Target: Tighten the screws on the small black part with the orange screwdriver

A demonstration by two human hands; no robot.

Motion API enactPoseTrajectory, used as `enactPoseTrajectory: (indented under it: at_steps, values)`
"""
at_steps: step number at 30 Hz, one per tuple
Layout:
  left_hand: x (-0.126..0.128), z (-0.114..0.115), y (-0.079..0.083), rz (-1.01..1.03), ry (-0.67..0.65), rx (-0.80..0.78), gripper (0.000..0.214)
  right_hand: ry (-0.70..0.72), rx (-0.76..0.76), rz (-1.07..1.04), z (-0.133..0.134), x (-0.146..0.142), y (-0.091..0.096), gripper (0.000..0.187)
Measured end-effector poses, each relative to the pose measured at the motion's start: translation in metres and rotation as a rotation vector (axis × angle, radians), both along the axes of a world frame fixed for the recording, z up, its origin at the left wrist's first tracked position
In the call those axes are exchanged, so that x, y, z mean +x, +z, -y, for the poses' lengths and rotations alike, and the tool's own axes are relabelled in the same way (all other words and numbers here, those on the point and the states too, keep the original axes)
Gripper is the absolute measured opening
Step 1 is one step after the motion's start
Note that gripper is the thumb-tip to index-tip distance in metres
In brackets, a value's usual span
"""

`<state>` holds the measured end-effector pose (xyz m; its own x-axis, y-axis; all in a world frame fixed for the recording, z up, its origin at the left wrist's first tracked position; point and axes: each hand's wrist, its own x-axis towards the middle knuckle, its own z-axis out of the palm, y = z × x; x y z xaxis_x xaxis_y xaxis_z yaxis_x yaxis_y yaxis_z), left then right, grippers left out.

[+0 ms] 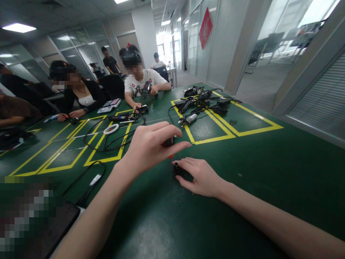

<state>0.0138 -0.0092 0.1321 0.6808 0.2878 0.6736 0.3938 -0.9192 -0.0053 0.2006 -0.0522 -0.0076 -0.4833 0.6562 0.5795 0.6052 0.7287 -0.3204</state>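
Note:
My left hand (149, 147) is curled around a screwdriver (169, 141) with a dark handle and a bit of red at its lower end. The thumb and index finger stretch out past the handle, and a thin shaft points down. Just below and to the right, my right hand (201, 176) grips a small black part (176, 170) on the green table between thumb and fingers. A short dark post stands up from that part. Whether the screwdriver's tip touches it, I cannot tell.
Tangled black cables and devices (199, 102) lie inside yellow tape outlines at the back right. Left of my hands are a white ring (111, 129) and looping black cable (93, 144). Across the table, a person in white (145, 81) holds a power drill (146, 89).

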Motion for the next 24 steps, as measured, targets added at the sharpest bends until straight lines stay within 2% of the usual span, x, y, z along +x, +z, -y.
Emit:
enactPoseTrajectory:
  at_steps: [3,5,8,11,17,24]
  values:
    - [-0.001,0.002,0.001,0.003,0.029,0.068,0.034,-0.006,-0.007,0.002,0.000,0.000,0.000,0.023]
    - [0.000,0.005,0.003,-0.012,0.049,0.076,0.032,-0.007,-0.005,0.002,0.000,0.000,0.000,0.022]
    - [0.001,0.011,0.006,-0.087,0.049,-0.025,0.013,0.005,-0.029,0.002,0.001,0.000,0.001,0.020]
    - [0.001,0.014,0.008,-0.099,0.018,-0.088,0.029,0.017,-0.055,-0.003,0.001,0.000,0.002,0.018]
    - [-0.001,0.010,0.006,-0.132,-0.016,-0.074,0.028,0.011,0.009,-0.009,0.000,-0.001,0.002,0.021]
    - [-0.002,0.011,0.010,-0.167,-0.021,-0.121,0.033,0.009,-0.015,-0.008,0.001,-0.001,0.002,0.017]
